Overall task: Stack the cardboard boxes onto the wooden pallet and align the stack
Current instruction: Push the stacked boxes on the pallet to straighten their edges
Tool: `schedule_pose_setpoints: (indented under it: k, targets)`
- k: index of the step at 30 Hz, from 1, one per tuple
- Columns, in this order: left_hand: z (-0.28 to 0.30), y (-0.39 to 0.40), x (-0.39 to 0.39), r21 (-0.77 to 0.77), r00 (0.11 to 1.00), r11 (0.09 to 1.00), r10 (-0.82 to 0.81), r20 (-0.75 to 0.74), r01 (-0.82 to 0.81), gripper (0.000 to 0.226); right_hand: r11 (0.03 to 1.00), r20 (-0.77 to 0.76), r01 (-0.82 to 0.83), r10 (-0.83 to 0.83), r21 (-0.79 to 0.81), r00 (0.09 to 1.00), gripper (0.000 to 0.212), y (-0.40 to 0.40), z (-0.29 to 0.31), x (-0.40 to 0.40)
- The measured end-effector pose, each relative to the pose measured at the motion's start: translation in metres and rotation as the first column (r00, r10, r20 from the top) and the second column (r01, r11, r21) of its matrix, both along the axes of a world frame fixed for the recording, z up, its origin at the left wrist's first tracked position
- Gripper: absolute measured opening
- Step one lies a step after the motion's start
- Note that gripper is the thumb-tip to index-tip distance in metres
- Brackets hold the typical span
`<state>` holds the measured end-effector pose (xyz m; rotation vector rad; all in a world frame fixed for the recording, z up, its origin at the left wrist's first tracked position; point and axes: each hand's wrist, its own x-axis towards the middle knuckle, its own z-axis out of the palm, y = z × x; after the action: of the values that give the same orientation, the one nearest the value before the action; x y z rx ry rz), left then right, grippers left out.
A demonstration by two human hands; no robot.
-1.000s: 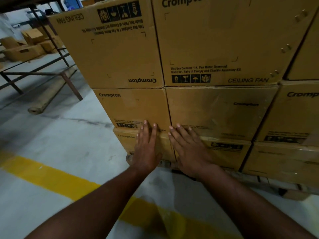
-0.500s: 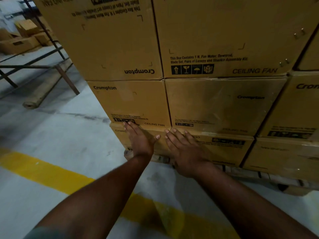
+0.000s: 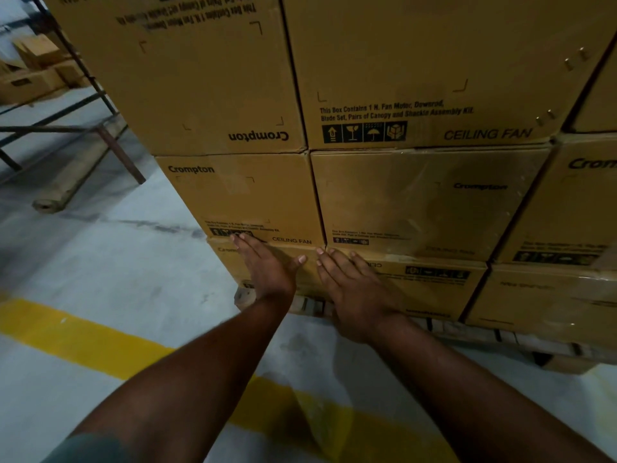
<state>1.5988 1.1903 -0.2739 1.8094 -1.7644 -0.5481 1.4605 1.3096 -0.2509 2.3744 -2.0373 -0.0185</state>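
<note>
My left hand point(image 3: 267, 272) and right hand point(image 3: 354, 295) lie flat, fingers point(image 3: 245, 243) straight and unclenched, against the front faces of the bottom boxes point(image 3: 430, 289). Neither hand holds anything; the palms press only. The left hand is on the corner box point(image 3: 230, 259) at the stack's 9 o'clock end, the right on its neighbour, just beside the seam between them.

Location: the boxes stand on the pallet point(image 3: 467, 332), at least three tiers in view, filling the frame from 10 o'clock round to 3 o'clock. The pallet edge shows under the bottom tier at 4 o'clock. The bottom tier sits proud of the middle box point(image 3: 247, 195) above it, so alignment appears incomplete.

Handling, as judged: printed text states fan motor and blade set, so each box is probably heavy. With tiers bearing down, the bottom row should resist sliding and need a firm, level push. Cardboard is stiff at edges and corners, softer mid-panel; a glass symbol point(image 3: 352, 132) on the upper box point(image 3: 417, 71) warns of fragile contents. The right place to press is low and near the corners, palms spread, not fingertips, which could dent the panel.

Risk: an uneven push may skew the upper tiers.

Surroundings: yellow line point(image 3: 83, 342) on the floor point(image 3: 117, 262) at 7 o'clock; metal frame point(image 3: 100, 132) at 10 o'clock.
</note>
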Motion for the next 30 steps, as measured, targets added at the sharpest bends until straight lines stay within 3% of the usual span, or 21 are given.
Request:
schedule_pose_setpoints:
  k: [7,14,17,19,23,25,30]
  targets:
    - [-0.005,-0.001,0.003,-0.029,0.999,0.999,-0.028,-0.041,0.027,0.133,1.0,0.035,-0.012,0.012,-0.003,0.999,0.087,-0.002,-0.005,-0.002]
    - [-0.005,0.016,0.01,-0.151,0.99,0.98,-0.114,0.086,0.126,0.124,0.999,0.083,0.024,-0.02,-0.044,0.996,0.083,-0.006,-0.01,-0.002]
    - [0.004,0.029,0.005,-0.198,0.983,0.963,-0.184,0.01,0.182,0.106,0.996,0.176,0.012,0.004,-0.087,0.984,0.074,-0.004,-0.002,-0.003]
    - [0.02,0.045,0.007,-0.225,0.97,0.949,-0.238,-0.052,0.22,0.089,0.982,0.328,0.086,-0.026,-0.17,0.944,0.062,0.002,0.018,-0.006]
    - [0.08,0.071,0.026,-0.23,0.941,0.925,-0.328,-0.089,0.301,0.058,0.863,0.679,0.475,-0.244,-0.175,0.693,0.039,0.032,0.075,-0.012]
    - [0.128,0.08,0.034,-0.177,0.919,0.907,-0.393,-0.033,0.381,0.049,0.816,0.737,0.566,-0.314,-0.113,0.599,0.031,0.052,0.116,-0.012]
    - [0.29,0.108,0.042,-0.073,0.845,0.843,-0.535,-0.016,0.532,0.045,0.824,0.68,0.564,-0.444,0.053,0.584,0.04,0.107,0.265,-0.003]
